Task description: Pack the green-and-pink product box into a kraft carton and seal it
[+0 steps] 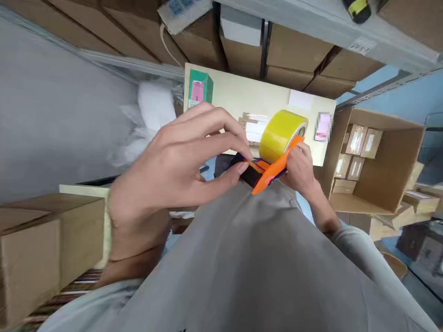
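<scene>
An orange tape dispenser point(272, 173) carrying a yellow tape roll point(280, 133) rests on a grey plastic-wrapped parcel point(249, 258) that fills the lower middle of the view. My right hand point(299, 168) is closed around the dispenser's handle end. My left hand point(180, 161) reaches in from the left, its thumb and fingertips pinched at the black front end of the dispenser point(251, 173). What the fingertips pinch there is too small to make out.
A cream table point(242, 92) behind holds a green box point(199, 87) and small cartons. An open cardboard box point(377, 157) with small packages stands at right. A brown carton point(44, 249) sits at lower left. Shelves of cardboard boxes point(297, 50) run across the top.
</scene>
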The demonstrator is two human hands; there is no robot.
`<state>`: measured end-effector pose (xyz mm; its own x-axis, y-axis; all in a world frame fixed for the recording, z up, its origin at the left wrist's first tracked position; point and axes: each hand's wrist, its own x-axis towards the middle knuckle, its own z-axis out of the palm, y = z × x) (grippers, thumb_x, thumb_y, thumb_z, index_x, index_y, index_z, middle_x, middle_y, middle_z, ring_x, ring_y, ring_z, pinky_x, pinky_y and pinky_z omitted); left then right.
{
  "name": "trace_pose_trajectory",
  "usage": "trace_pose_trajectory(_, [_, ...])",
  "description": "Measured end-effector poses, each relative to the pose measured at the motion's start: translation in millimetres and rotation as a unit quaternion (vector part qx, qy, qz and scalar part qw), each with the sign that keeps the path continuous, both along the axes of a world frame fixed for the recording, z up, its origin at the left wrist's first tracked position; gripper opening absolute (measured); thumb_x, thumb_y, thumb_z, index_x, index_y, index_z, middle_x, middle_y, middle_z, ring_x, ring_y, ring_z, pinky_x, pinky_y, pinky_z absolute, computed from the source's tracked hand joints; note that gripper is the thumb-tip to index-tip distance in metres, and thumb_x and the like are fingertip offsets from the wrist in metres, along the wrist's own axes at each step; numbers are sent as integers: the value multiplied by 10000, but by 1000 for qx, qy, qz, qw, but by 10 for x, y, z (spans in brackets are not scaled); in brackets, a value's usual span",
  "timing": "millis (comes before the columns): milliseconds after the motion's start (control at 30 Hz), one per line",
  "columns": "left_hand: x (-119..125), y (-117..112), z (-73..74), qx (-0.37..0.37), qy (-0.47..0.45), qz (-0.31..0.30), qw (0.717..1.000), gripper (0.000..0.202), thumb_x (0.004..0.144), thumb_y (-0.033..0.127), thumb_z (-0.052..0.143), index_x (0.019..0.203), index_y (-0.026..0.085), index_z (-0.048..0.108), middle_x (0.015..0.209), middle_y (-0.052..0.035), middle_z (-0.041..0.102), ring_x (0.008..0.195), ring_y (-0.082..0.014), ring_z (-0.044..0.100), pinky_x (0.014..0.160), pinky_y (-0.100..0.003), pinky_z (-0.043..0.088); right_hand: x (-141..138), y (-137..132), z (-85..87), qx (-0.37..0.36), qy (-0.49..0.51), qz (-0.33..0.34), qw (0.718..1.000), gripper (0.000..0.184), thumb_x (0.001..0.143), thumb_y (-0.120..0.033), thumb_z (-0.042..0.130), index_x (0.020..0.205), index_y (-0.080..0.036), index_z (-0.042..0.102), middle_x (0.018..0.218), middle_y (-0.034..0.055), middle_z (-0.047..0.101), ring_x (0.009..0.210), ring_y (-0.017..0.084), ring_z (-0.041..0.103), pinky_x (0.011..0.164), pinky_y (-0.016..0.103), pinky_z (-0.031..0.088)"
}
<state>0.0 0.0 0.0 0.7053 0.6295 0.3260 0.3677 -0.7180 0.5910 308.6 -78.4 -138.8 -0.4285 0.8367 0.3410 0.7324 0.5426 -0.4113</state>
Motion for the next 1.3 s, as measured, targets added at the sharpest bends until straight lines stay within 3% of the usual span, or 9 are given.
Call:
trace_pose_trajectory(167, [12, 119, -91, 85, -3, -9, 996, 59, 1167, 346, 681, 1212, 331, 716, 1127, 17, 738, 982, -199, 790, 817, -446, 686, -6, 25, 31, -30, -8, 4, 1000, 351, 1196, -540, 538, 1273, -283, 763, 1100, 92, 777, 1130, 325, 702, 1091, 572, 577])
trace_pose_trajectory(267, [23, 81, -218, 172, -49, 27, 984, 49, 1127, 289, 738, 1156, 328, 746, 1075, 36, 767, 936, -191, 808, 749, -395, 697, -11, 19, 26, -38, 3, 21, 999, 290, 1171, -526, 598, 1207, -298, 773, 1064, 80, 785, 1089, 324, 707, 1078, 574, 594])
trace_pose_trajectory(367, [24, 11, -372, 210, -93, 47, 972, 99, 1092, 256, 781, 1157, 331, 781, 1005, 40, 795, 956, -207, 824, 773, -388, 717, -13, -19, -33, -55, 16, 35, 998, 241, 1154, -484, 625, 1139, -290, 765, 1041, 78, 795, 1042, 317, 725, 1059, 563, 624])
trace_pose_trajectory(533, [13, -92, -776, 60, -137, 133, 980, 16, 1073, 341, 816, 1084, 329, 815, 970, -3, 811, 952, -243, 795, 889, -437, 688, -8, -112, -182, -134, 18, 18, 991, 255, 1155, -485, 641, 1134, -249, 735, 1006, 112, 793, 1070, 347, 748, 1054, 574, 656])
trace_pose_trajectory(667, [17, -138, -1091, -32, -109, 215, 970, 204, 1014, 482, 871, 963, 295, 807, 905, -32, 785, 851, -242, 752, 818, -438, 649, 3, -130, -207, -186, 3, 23, 982, 286, 1167, -527, 624, 1117, -259, 712, 949, 102, 758, 1073, 359, 742, 1116, 593, 635])
trace_pose_trajectory(767, [57, -125, -1173, -49, -135, 254, 957, 232, 955, 488, 937, 925, 304, 799, 870, -12, 775, 796, -223, 728, 753, -416, 618, 10, -89, -149, -208, 1, 36, 977, 307, 1172, -548, 597, 1105, -267, 700, 932, 98, 743, 1055, 363, 728, 1122, 604, 618])
trace_pose_trajectory(900, [175, -99, -1224, -71, -209, 280, 934, 171, 968, 410, 939, 933, 304, 809, 864, 8, 791, 774, -191, 729, 699, -362, 589, 18, 38, -50, -243, 0, 31, 970, 391, 1158, -617, 582, 1038, -262, 691, 875, 88, 720, 970, 342, 709, 994, 535, 625])
trace_pose_trajectory(1067, [362, -186, -1536, -243, -191, 381, 871, 220, 965, 425, 913, 885, 247, 812, 859, -15, 800, 784, -177, 726, 717, -313, 596, 85, 337, 30, -355, -48, 4, 934, 529, 1100, -765, 625, 1014, -251, 715, 832, 61, 721, 860, 297, 701, 831, 416, 565])
trace_pose_trajectory(1300, [326, -159, -2281, -389, -246, 510, 726, 285, 839, 423, 972, 801, 221, 774, 809, -18, 781, 783, -180, 749, 702, -281, 580, 296, 950, 21, -536, -177, 7, 825, 546, 1085, -778, 627, 1018, -256, 769, 780, 49, 739, 748, 273, 691, 723, 361, 431])
